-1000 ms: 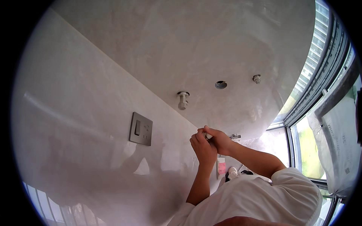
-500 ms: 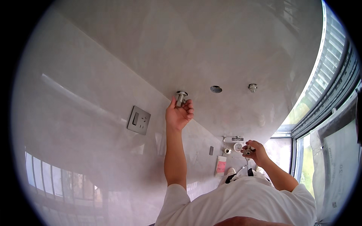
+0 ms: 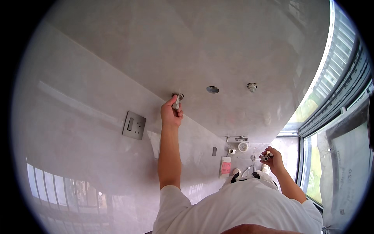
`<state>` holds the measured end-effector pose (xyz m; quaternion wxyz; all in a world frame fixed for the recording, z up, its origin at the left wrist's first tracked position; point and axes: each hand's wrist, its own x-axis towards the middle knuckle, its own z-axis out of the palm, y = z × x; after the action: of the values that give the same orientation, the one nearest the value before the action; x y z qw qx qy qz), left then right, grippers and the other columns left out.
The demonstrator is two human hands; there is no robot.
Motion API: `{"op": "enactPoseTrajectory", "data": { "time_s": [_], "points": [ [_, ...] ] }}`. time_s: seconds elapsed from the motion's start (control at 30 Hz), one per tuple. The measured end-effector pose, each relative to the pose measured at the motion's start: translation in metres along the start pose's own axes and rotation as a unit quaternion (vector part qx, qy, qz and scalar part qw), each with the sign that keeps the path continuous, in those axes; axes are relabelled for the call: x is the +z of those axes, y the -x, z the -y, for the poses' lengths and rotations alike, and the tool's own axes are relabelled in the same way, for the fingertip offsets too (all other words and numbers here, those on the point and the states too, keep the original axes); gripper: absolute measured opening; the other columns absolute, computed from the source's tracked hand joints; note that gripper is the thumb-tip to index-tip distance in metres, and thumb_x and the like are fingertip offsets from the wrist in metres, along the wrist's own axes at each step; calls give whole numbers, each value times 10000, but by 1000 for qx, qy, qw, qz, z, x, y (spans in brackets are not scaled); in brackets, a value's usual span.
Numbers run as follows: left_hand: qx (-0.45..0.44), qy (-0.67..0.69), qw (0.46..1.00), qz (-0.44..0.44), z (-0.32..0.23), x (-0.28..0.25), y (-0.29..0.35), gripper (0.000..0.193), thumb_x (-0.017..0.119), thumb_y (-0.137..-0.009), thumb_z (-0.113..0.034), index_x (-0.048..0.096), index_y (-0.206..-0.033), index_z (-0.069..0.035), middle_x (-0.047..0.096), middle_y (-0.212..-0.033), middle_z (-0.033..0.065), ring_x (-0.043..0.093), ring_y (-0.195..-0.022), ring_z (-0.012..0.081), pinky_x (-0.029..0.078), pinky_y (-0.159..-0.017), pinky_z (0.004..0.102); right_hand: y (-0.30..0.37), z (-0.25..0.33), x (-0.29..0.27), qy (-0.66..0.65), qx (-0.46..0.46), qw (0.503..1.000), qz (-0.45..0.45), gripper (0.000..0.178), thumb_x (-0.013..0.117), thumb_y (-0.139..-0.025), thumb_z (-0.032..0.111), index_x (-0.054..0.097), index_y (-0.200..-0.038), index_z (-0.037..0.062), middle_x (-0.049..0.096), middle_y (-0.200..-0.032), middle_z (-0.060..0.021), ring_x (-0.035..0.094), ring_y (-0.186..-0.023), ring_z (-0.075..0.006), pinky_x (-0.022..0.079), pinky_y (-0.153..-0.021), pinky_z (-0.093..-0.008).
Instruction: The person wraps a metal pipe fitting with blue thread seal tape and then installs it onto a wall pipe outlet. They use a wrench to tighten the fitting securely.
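My left hand (image 3: 170,117) is raised to the tiled wall, its fingers closed round a metal angle valve (image 3: 176,105). The valve sticks out of a round hole beside the wall corner. Lower down on the right, my right hand (image 3: 275,160) is closed on a small metal valve (image 3: 267,156), partly hidden by the fingers. Along the same wall, right of my left hand, are a round open hole (image 3: 212,89) and a metal pipe fitting (image 3: 252,87) in another hole.
A grey socket plate (image 3: 134,125) is on the left wall, with a smaller plate (image 3: 214,151) farther along. Down by my feet are a wrench (image 3: 253,159), a white pipe stub (image 3: 232,151), a round drain cover (image 3: 243,147) and a pink-and-white box (image 3: 225,167). A window (image 3: 313,167) lies right.
The view has shifted, so the wall fittings appear farther left. My left fingers have closed more tightly round the valve. My right hand has moved slightly right, away from the drain cover.
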<state>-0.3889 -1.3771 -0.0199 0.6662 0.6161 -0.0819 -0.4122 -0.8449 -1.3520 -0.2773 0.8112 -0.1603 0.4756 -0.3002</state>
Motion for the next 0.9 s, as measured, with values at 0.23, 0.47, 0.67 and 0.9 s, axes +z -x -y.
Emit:
{"op": "enactPoseTrajectory", "data": {
  "time_s": [0.23,0.47,0.67,0.9],
  "points": [
    [176,-159,966,-99,9,-5,-17,335,844,-863,-264,604,-714,-84,522,-695,-29,430,-629,110,340,-566,312,-6,6,12,14,-7,1000,0,295,630,-1000,337,592,-1122,71,687,-1002,-121,738,-932,-306,628,-808,-441],
    [318,-410,836,-178,11,4,-2,380,833,-825,-340,633,-752,-26,629,-703,51,582,-681,217,458,-671,407,-8,-2,1,20,-3,1000,-14,313,644,-1000,333,581,-1129,54,674,-1013,-134,713,-912,-298,585,-827,-477],
    [366,-499,755,-216,13,16,13,362,820,-807,-333,638,-773,-22,691,-766,106,660,-730,313,507,-705,446,-12,-5,-8,25,2,999,-25,301,646,-994,332,583,-1128,70,687,-1019,-125,712,-926,-292,583,-829,-476],
    [457,-578,634,-236,16,15,11,303,812,-812,-255,623,-821,-18,692,-863,128,675,-835,351,521,-726,482,-16,-2,-5,39,8,999,-31,269,628,-998,339,595,-1105,94,697,-983,-104,739,-896,-274,626,-784,-427]
  ]
}}
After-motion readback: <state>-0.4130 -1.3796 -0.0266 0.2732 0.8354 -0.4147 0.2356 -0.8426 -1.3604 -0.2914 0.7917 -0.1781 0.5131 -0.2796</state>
